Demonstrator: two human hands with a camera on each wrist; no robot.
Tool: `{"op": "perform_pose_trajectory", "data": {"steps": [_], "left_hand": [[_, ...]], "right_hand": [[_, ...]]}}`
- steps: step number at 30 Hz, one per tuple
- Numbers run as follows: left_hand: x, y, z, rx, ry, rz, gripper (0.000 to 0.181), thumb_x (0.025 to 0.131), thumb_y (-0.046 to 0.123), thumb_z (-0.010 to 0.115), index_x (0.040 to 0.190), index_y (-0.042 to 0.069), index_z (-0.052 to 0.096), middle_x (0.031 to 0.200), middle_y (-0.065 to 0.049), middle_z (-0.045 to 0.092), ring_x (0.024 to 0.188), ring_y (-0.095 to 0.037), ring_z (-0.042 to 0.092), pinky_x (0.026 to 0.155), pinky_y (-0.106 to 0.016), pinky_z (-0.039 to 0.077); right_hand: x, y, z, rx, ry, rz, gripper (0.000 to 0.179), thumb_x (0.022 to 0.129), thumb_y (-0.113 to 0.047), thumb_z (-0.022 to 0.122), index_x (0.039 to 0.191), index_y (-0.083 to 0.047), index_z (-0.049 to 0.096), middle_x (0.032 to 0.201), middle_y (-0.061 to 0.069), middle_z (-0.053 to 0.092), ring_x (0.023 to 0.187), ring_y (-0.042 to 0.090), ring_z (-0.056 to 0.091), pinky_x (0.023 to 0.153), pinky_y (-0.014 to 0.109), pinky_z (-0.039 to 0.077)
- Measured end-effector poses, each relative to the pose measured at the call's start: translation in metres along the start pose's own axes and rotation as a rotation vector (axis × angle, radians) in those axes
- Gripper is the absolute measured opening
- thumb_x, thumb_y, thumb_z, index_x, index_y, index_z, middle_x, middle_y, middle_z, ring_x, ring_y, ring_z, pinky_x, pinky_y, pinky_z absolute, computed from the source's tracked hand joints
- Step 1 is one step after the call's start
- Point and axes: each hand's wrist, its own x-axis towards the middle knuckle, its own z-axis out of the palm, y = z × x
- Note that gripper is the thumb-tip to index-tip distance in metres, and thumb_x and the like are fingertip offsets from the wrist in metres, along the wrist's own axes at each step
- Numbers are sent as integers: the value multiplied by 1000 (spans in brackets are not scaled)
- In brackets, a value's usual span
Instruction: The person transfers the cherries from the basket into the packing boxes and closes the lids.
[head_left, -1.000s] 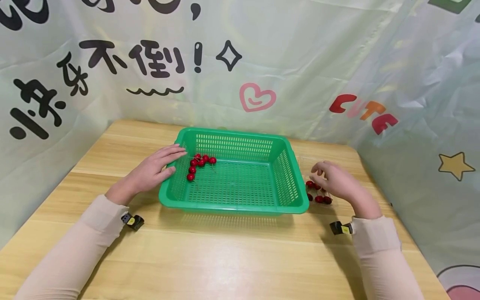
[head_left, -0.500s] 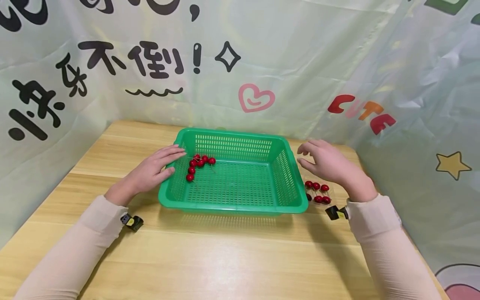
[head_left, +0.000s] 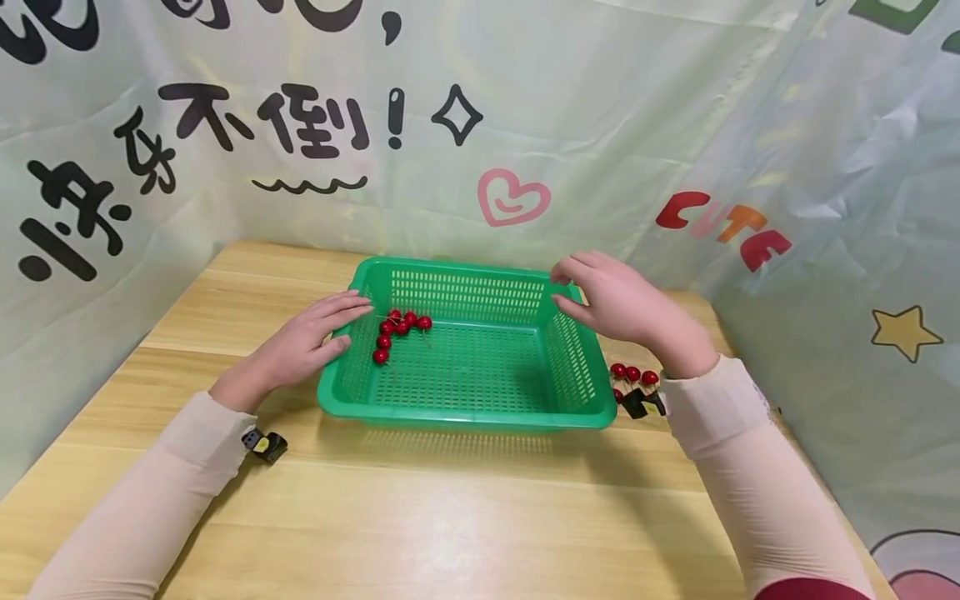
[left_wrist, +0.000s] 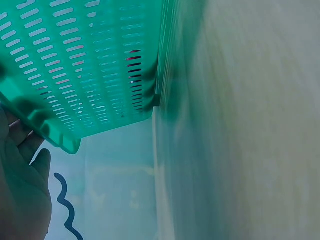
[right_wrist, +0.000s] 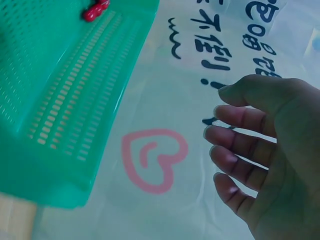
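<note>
A green plastic basket with slotted walls stands on the table. Inside, along its left side, lie several red cherries with thin stems. My left hand rests on the left rim, fingers straight across it; the left wrist view shows these fingers at the rim from outside. Raised over the back right corner is my right hand. Its fingers are spread and loosely bent, and nothing is between them in the right wrist view. Several more cherries lie right of the basket, partly hidden behind the right wrist camera.
The wooden table extends in front of the basket. A printed cloth with black characters and a pink heart hangs close behind the table and along both sides. Small black cameras sit at both cuffs.
My right hand has risen from the cherries on the right and moved left and away from me, to above the basket's back right corner. The left hand and basket have stayed put.
</note>
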Motion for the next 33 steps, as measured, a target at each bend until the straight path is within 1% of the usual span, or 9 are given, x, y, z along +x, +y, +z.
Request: {"op": "perform_pose_trajectory", "data": {"steps": [4, 8, 11, 16, 21, 28, 33], "left_hand": [[0, -1, 0, 0, 0, -2, 46, 96, 11, 56, 141, 2, 50, 148, -14, 44, 142, -34, 29, 114, -51, 24], [0, -1, 1, 0, -1, -3, 47, 96, 11, 56, 141, 2, 50, 148, -14, 43, 142, -34, 29, 114, -51, 24], [-1, -1, 1, -2, -4, -5, 47, 95, 10, 56, 141, 2, 50, 148, -14, 43, 142, -34, 28, 114, -52, 24], [-1, -1, 1, -6, -5, -9, 47, 96, 10, 56, 141, 1, 50, 148, -14, 43, 142, -35, 28, 114, -52, 24], [0, 0, 1, -8, -8, -7, 46, 96, 12, 55, 141, 1, 50, 148, -14, 43, 142, -35, 28, 114, -52, 23], [0, 0, 1, -7, -5, -7, 46, 95, 10, 56, 141, 1, 51, 148, -14, 44, 141, -36, 29, 114, -52, 24], [0, 0, 0, -3, -8, -9, 46, 96, 11, 55, 140, 0, 50, 148, -14, 43, 142, -35, 28, 114, -53, 24]], "right_hand": [[14, -6, 2, 42, 12, -25, 25, 92, -19, 68, 112, -4, 62, 106, 9, 63, 100, 27, 57, 92, 46, 46], [27, -10, 10, 93, 12, -45, 25, 94, -18, 65, 114, -3, 61, 108, 12, 63, 102, 28, 57, 94, 46, 44], [36, -13, 17, 125, 5, -47, 26, 95, -20, 64, 116, -5, 60, 110, 11, 63, 102, 26, 57, 94, 45, 44], [53, -15, 30, 176, 8, -31, 27, 95, -22, 64, 118, -8, 59, 112, 10, 62, 102, 25, 56, 93, 42, 45], [69, -17, 44, 237, 16, -10, 29, 95, -23, 64, 119, -7, 58, 114, 10, 62, 101, 26, 57, 90, 39, 46], [90, -20, 64, 322, 19, 12, 32, 96, -25, 62, 122, -7, 59, 116, 7, 61, 99, 19, 55, 90, 35, 46], [104, -22, 77, 359, -5, 25, 33, 97, -27, 62, 124, -8, 59, 118, 4, 60, 98, 15, 54, 88, 34, 46]]}}
